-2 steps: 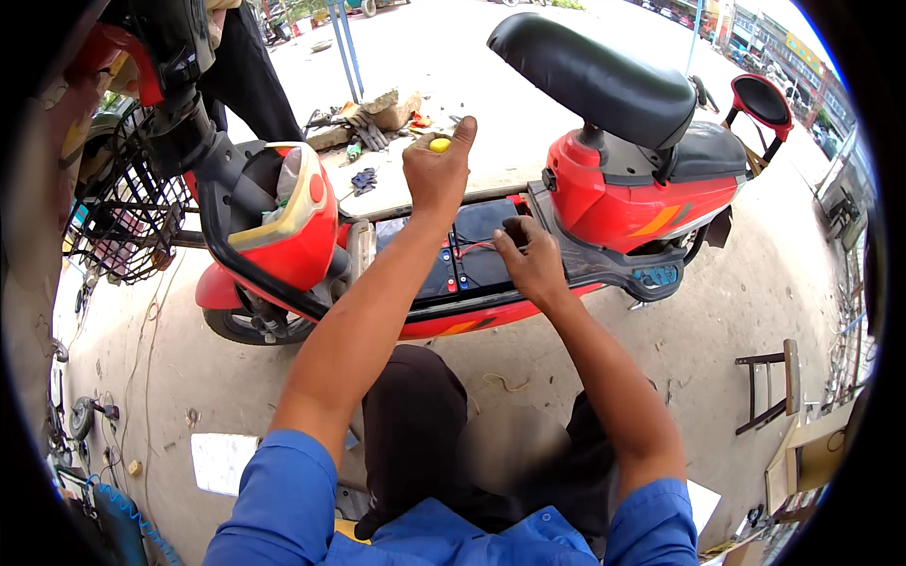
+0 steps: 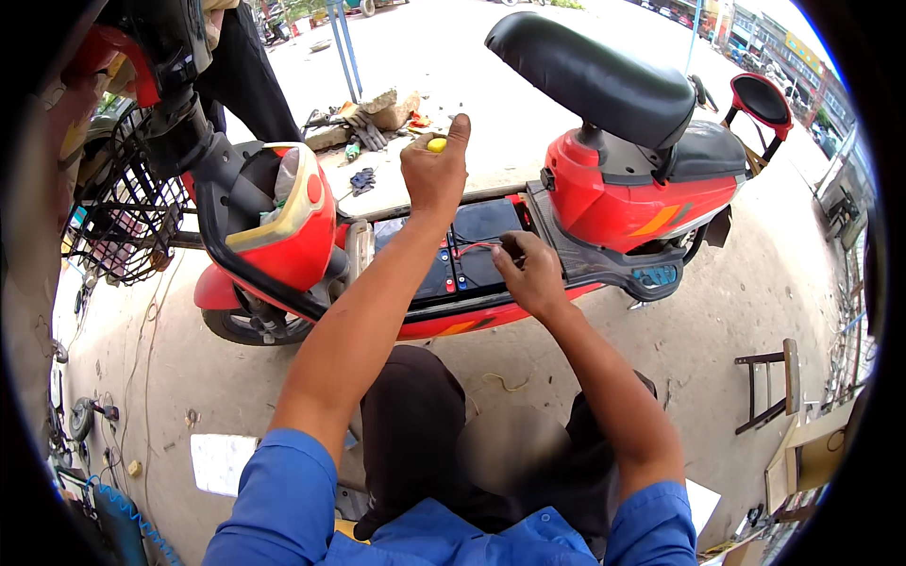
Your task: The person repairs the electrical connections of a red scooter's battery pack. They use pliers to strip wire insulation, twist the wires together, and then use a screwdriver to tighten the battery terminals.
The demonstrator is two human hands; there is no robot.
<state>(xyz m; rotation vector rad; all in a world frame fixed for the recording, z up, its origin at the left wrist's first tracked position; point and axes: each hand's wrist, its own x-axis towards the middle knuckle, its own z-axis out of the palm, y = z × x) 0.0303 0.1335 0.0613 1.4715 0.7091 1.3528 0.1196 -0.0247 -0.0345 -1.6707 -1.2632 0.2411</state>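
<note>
A red electric scooter point(image 2: 311, 203) stands across in front of me, its floorboard bay open. Inside the bay lie black batteries point(image 2: 486, 224) with red and blue terminals. My left hand point(image 2: 434, 179) is closed, thumb up, above the bay's far edge. From that fist pokes the rounded yellow end of a tool handle point(image 2: 437, 144); the rest of the tool is hidden, so its kind cannot be told. Over the right-hand battery, my right hand point(image 2: 533, 274) pinches with thumb and forefinger at the end of a thin red wire point(image 2: 477, 245).
The scooter's black seat point(image 2: 595, 75) is tipped up at the right. A wire basket point(image 2: 123, 208) hangs at the front end, with a person's dark trouser leg point(image 2: 250, 75) behind. Stones and gloves point(image 2: 377, 118) lie beyond. A small stool point(image 2: 779, 382) is at the right.
My right hand has come slightly down and toward me, and more of the red wire shows beside its fingertips. The left hand has barely shifted.
</note>
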